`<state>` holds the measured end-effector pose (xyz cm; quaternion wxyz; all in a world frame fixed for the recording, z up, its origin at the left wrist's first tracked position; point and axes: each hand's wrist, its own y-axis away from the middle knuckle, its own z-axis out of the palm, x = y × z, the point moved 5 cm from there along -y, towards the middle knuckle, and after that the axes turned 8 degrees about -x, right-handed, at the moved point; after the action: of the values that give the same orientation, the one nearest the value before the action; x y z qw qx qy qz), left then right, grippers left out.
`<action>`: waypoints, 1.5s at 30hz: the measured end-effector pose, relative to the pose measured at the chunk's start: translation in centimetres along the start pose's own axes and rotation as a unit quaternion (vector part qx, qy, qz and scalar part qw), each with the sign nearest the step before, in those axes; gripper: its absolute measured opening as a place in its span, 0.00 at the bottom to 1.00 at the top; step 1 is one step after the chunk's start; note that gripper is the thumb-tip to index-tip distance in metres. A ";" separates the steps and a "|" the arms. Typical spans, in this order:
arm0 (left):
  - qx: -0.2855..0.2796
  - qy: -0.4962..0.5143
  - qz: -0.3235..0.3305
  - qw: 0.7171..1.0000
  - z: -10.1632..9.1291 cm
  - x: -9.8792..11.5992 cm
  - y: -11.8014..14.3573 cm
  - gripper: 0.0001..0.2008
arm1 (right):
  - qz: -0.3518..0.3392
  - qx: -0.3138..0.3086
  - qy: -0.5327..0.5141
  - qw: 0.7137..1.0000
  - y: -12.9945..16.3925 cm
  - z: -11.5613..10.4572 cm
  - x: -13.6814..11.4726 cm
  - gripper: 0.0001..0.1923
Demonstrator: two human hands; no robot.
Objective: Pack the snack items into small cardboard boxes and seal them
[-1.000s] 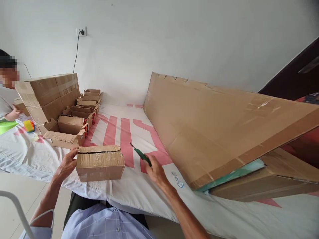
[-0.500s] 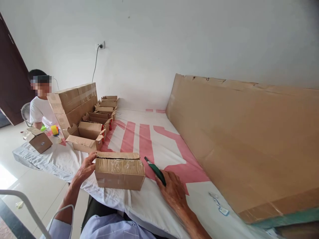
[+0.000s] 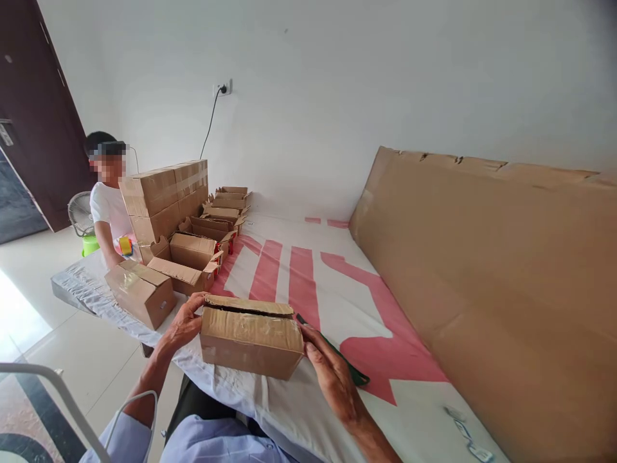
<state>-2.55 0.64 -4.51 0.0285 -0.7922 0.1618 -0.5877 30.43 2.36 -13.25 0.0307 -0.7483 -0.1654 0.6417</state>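
Observation:
A cardboard box lies in front of me at the table's near edge, a dark gap running along the flaps on its top. My left hand grips its left end, the fingers curled over the corner. At the opposite end, my right hand presses thumb and fingers against the cardboard. A green utility knife rests on the cloth just beyond my right hand, which hides its middle part.
Left of my box sits a closed box, near a seated person with a yellow tape roll. Several open boxes line up beside stacked taped boxes. A large cardboard sheet leans at the right.
My right hand has left the knife on the cloth and moved onto the box's right end. The closed box at left has turned and come closer. The view has swung left.

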 end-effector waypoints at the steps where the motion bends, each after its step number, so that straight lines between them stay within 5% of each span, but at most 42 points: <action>1: 0.000 0.001 0.001 1.000 0.0 0.1 0.1 0.15 | 0.002 -0.006 -0.004 1.000 0.0 0.4 -0.6 0.31; 11: -0.025 0.026 0.009 0.999 -0.4 -0.6 0.5 0.23 | 0.010 -0.037 0.038 0.999 -0.7 0.4 -3.0 0.39; 19: -0.088 -0.047 -0.008 0.995 -0.9 -0.9 -0.1 0.44 | -0.013 -0.076 0.024 0.997 -1.1 0.1 -4.7 0.44; 27: -0.165 -0.131 -0.016 0.977 -1.1 -0.5 0.2 0.76 | -0.011 -0.170 0.030 0.985 -2.3 -0.1 -6.0 0.51; 33: -0.173 -0.172 -0.043 0.969 -1.3 -1.0 0.0 0.79 | -0.005 -0.220 0.195 0.956 -2.7 0.8 -4.8 0.58; 45: -0.144 -0.190 -0.032 0.971 -1.3 -0.3 -0.4 0.66 | -0.121 -0.159 0.285 0.937 -2.9 1.5 -4.3 0.55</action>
<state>-3.74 1.28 -4.33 -0.0740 -0.8900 0.2109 -0.3975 27.86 3.61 -8.69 0.0349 -0.8694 -0.3385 0.3582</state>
